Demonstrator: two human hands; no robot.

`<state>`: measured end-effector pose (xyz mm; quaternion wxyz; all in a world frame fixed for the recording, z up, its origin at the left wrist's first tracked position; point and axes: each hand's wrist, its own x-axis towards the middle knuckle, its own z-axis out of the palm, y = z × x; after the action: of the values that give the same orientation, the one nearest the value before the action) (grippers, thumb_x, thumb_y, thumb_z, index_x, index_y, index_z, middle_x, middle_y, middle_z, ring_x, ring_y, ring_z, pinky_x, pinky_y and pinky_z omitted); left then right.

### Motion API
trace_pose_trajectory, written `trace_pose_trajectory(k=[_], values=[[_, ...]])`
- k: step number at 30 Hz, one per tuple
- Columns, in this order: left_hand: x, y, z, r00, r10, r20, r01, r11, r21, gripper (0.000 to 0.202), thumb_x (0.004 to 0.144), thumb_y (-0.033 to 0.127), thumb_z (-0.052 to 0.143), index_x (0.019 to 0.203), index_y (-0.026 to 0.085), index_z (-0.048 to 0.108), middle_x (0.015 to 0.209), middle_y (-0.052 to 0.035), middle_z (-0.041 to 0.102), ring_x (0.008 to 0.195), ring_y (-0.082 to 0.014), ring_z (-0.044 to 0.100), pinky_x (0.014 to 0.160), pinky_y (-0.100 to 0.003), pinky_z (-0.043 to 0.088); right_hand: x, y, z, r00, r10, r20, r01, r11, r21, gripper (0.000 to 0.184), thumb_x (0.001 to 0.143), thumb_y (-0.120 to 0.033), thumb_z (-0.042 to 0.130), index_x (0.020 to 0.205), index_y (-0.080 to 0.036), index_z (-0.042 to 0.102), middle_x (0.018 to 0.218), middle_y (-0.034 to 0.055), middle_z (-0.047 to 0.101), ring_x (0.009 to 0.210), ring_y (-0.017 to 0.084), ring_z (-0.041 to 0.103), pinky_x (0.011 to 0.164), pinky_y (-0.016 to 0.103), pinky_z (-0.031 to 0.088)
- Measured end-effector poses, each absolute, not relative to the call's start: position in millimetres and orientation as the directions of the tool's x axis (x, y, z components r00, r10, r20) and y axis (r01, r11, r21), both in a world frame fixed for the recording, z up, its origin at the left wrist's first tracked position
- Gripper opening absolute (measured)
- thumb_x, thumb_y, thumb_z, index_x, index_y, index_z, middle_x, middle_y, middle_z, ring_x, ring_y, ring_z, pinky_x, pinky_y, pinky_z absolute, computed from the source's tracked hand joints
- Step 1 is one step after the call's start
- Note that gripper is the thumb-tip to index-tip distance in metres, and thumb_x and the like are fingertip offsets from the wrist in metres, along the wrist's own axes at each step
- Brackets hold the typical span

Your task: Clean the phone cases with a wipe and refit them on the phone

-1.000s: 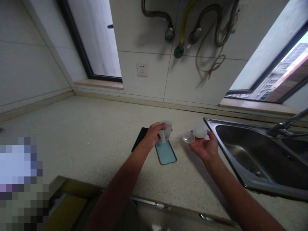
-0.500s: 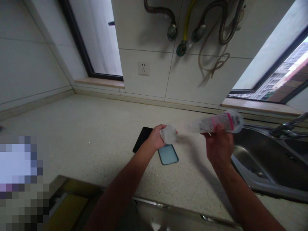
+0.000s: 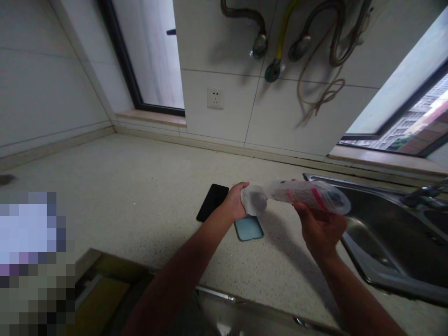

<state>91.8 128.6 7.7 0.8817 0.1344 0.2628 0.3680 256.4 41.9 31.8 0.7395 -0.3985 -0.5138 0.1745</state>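
Observation:
My left hand (image 3: 237,203) is closed around a small white pad (image 3: 248,201), perhaps folded cloth or tissue, with a round grey patch on its face. My right hand (image 3: 320,228) grips a clear plastic bottle (image 3: 308,193) with pink and grey print. The bottle lies nearly sideways, its narrow end pointing left at the pad; whether the two touch is too blurred to tell. Beneath my left hand, a black phone (image 3: 212,201) and a light-blue phone case (image 3: 249,228) rest on the counter, both partly covered by the hand and forearm.
A speckled counter (image 3: 157,177) runs along the tiled wall. On the right is a steel sink (image 3: 395,233) with a faucet (image 3: 425,193). Hoses and valves (image 3: 259,45) hang above a wall socket (image 3: 215,98). An open cabinet or drawer (image 3: 105,289) sits below the front edge.
The bottle's narrow end has come closer to the pad, and its base has dipped. A round grey patch now shows on the pad. The whole view has shifted slightly.

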Motion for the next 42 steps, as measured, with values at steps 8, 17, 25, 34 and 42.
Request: trace_pose_trajectory(k=[8, 17, 25, 34, 42], values=[[95, 129, 3, 0.566, 0.716, -0.408, -0.569, 0.698, 0.436, 0.028, 0.09, 0.03, 0.045, 0.091, 0.011, 0.066, 0.07, -0.0092, 0.07, 0.071, -0.0225, 0.069, 0.079, -0.036, 0.053, 261, 47, 25, 0.408, 0.751, 0.52, 0.124, 0.519, -0.846, 0.021, 0.063, -0.023, 0.089, 0.078, -0.017, 0.076, 0.068, 0.0012, 0.074, 0.065, 0.017, 0.071, 0.066, 0.029, 0.062], [98, 125, 5, 0.56, 0.72, -0.411, -0.57, 0.694, 0.44, 0.03, 0.091, 0.029, 0.043, 0.094, 0.011, 0.067, 0.077, -0.0121, 0.072, 0.076, -0.0234, 0.07, 0.08, -0.036, 0.053, 252, 41, 29, 0.293, 0.773, 0.563, 0.173, 0.536, -0.826, 0.024, 0.065, -0.03, 0.088, 0.085, -0.019, 0.078, 0.09, 0.0066, 0.078, 0.089, 0.023, 0.072, 0.092, 0.039, 0.058], [97, 126, 5, 0.512, 0.746, -0.427, -0.584, 0.666, 0.464, 0.027, 0.09, 0.028, 0.045, 0.094, 0.012, 0.067, 0.079, -0.0115, 0.072, 0.075, -0.0222, 0.07, 0.078, -0.035, 0.054, 259, 39, 26, 0.414, 0.734, 0.538, -0.068, 0.615, -0.786, 0.028, 0.066, -0.033, 0.088, 0.086, -0.02, 0.074, 0.081, 0.0044, 0.077, 0.074, 0.02, 0.072, 0.079, 0.038, 0.061], [97, 121, 10, 0.524, 0.747, -0.41, -0.553, 0.664, 0.503, 0.031, 0.091, 0.028, 0.043, 0.096, 0.01, 0.068, 0.076, -0.0112, 0.072, 0.078, -0.0233, 0.071, 0.079, -0.037, 0.054, 251, 52, 42, 0.271, 0.949, 0.16, -0.559, 0.29, -0.777, 0.016, 0.068, -0.02, 0.076, 0.08, -0.017, 0.066, 0.071, -0.0022, 0.068, 0.056, 0.01, 0.062, 0.049, 0.019, 0.054], [97, 120, 10, 0.525, 0.742, -0.417, -0.492, 0.664, 0.563, 0.021, 0.087, 0.022, 0.049, 0.089, 0.012, 0.068, 0.073, -0.0103, 0.072, 0.07, -0.0217, 0.069, 0.073, -0.035, 0.055, 272, 71, 25, 0.046, 0.962, -0.268, -0.856, -0.1, -0.507, 0.008, 0.078, -0.021, 0.065, 0.084, -0.021, 0.06, 0.067, -0.0025, 0.068, 0.048, 0.013, 0.059, 0.044, 0.026, 0.053]])
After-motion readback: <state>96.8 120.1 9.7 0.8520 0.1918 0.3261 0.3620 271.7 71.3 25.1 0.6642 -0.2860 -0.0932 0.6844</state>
